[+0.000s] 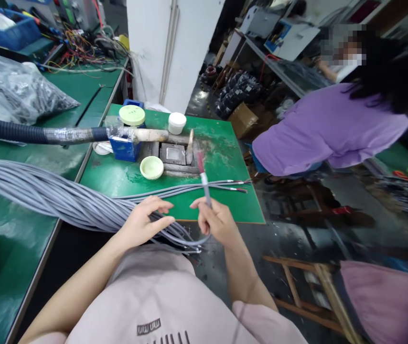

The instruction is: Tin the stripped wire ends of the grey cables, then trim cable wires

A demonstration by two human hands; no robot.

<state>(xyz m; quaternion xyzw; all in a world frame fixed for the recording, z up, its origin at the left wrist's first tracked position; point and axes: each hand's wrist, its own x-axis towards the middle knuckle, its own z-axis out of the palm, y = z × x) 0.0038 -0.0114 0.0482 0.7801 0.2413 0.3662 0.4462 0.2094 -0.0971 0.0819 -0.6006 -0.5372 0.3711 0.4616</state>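
Observation:
A grey cable (207, 191) stands upright in my right hand (219, 220), pinched between thumb and fingers. Its stripped end shows reddish wires above a white band. My left hand (148, 217) holds nothing; its thumb and fingers are apart, beside the thick bundle of grey cables (57, 193) running in from the left. A few cables from the bundle lie across the green table, their stripped ends (240, 189) pointing right. Beyond my hands is a small square metal pot (173, 154) in a dirty frame, with a pale green bowl (151, 167) at its near left.
A ribbed black hose (39, 131) reaches toward the pot from the left. Near it stand a blue box (123, 148), a green-lidded tub (132, 115) and a white tub (177, 123). A person in a purple shirt (318, 129) sits at right. A wooden stool (299, 286) stands lower right.

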